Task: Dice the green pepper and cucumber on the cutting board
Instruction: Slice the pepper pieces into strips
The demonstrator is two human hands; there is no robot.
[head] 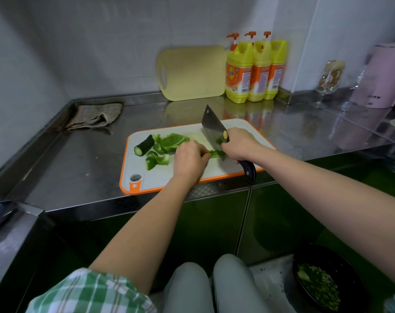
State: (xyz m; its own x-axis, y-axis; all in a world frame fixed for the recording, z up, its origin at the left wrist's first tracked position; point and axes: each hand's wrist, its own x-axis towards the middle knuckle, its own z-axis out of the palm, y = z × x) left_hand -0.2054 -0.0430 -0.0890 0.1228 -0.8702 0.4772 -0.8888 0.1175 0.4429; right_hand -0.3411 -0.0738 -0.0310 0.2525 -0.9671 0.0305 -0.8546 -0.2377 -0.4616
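On cutting board (217,175), hands (left (188,158), right (239,145)) slice pepper strip (214,154).

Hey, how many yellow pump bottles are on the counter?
3, in a tight row at the back wall: left bottle, middle bottle, right bottle, just right of the leaning pale board. Another could hide behind them.
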